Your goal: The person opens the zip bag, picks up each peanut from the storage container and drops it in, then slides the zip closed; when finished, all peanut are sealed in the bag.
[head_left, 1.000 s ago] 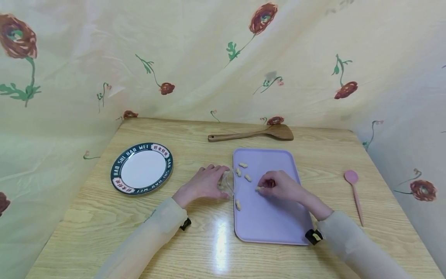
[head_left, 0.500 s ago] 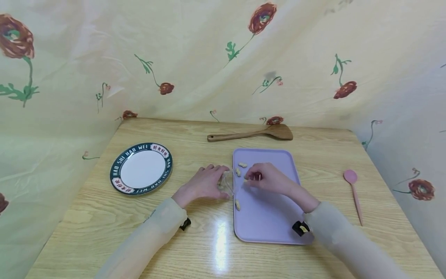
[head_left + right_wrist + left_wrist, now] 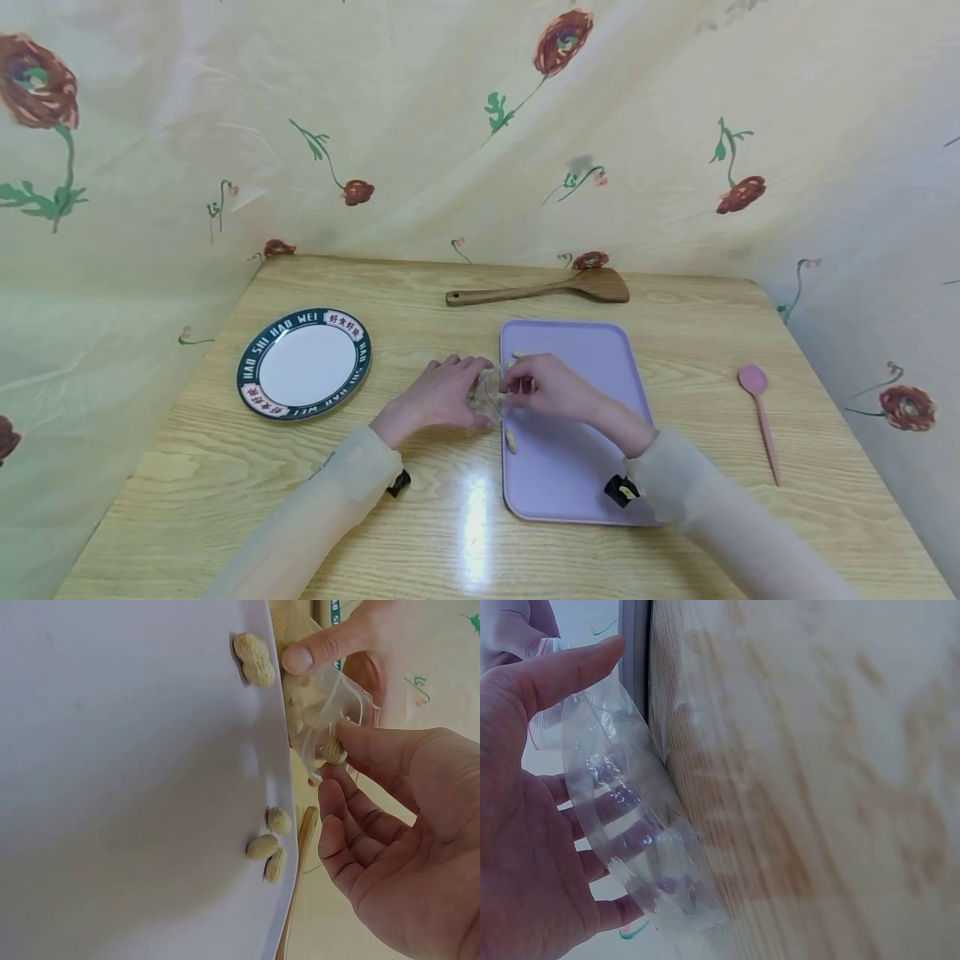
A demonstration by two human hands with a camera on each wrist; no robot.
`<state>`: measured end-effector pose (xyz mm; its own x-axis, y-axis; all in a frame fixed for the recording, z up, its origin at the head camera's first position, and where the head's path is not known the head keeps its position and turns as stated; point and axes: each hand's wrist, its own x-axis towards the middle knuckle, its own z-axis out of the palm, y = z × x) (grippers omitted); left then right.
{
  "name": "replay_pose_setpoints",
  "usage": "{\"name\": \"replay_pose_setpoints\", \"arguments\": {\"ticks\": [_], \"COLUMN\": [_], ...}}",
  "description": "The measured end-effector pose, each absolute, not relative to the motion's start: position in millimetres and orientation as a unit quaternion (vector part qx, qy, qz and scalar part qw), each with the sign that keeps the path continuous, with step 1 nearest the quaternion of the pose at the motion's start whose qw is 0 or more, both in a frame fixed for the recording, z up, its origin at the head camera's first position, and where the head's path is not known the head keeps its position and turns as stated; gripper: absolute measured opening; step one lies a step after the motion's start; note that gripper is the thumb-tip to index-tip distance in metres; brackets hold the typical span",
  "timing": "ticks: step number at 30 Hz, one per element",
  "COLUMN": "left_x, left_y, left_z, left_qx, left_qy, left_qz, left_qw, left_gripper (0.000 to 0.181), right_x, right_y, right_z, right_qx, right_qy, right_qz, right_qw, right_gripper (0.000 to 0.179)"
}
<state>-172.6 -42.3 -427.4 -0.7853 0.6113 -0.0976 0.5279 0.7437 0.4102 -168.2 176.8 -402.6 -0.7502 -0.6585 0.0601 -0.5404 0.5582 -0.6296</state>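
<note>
My left hand (image 3: pixel 442 396) holds a clear plastic zip bag (image 3: pixel 630 795) upright on the table beside the tray's left edge, thumb on one side and fingers behind it. Pale contents show blurred through its film. Between thumb and forefinger, my right hand (image 3: pixel 555 387) pinches a peanut (image 3: pixel 334 752) in its shell, right at the bag's mouth. One peanut (image 3: pixel 512 442) lies by the left rim of the lilac tray (image 3: pixel 577 492). A small group of peanuts (image 3: pixel 262 847) lies farther up that rim, mostly hidden by the right hand in the head view.
A white plate (image 3: pixel 307 367) with a dark green lettered rim sits on the left of the wooden table (image 3: pixel 405 550). Behind the tray lies a wooden spatula (image 3: pixel 592 286). A pink spoon (image 3: pixel 753 380) lies at the right, and a floral cloth (image 3: pixel 450 125) hangs behind.
My right hand has moved left across the tray, carrying the pinched peanut from the tray's middle to the bag's mouth. The left hand and bag have stayed in place.
</note>
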Motion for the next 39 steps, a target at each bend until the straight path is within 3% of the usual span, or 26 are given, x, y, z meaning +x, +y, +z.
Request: {"name": "replay_pose_setpoints", "arguments": {"ticks": [39], "left_x": [-172.8], "left_y": [-42.3], "left_z": [-428.2], "left_qx": [0.306], "left_qy": [0.928], "left_qz": [0.178], "left_qw": [0.121], "left_gripper": [0.087], "right_x": [-164.7], "right_y": [177.5], "right_z": [-401.0], "right_qx": [-0.314], "right_qy": [0.886], "right_qz": [-0.325], "right_qw": [0.105], "right_gripper": [0.013]}}
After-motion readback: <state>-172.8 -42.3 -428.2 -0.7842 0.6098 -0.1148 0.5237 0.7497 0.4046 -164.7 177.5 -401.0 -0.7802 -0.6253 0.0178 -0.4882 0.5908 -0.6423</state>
